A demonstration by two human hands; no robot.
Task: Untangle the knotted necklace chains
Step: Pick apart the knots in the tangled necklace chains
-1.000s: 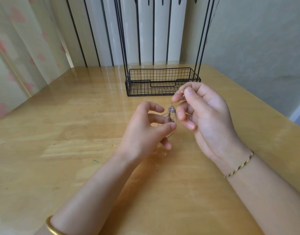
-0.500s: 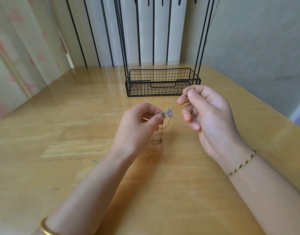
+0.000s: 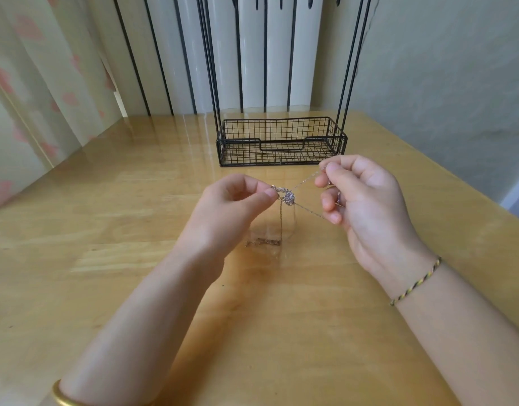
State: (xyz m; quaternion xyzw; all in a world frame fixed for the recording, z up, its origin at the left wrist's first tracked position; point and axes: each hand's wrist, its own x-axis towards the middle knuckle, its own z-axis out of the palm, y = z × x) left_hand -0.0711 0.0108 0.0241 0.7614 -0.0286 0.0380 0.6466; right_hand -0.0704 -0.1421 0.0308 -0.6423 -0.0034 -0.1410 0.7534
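Left hand (image 3: 232,206) pinches chain beside one knot (image 3: 288,197); right hand (image 3: 366,206) pinches seemingly two strands (image 3: 306,180).

Soft daylight – glare on table (image 3: 170,159) – edges bowed, slight blur.

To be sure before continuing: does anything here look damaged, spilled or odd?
Only the chains: they bunch into a tight ball between the left hand and right hand, with strands running out, one hanging onto the table. Nothing looks spilled or broken.
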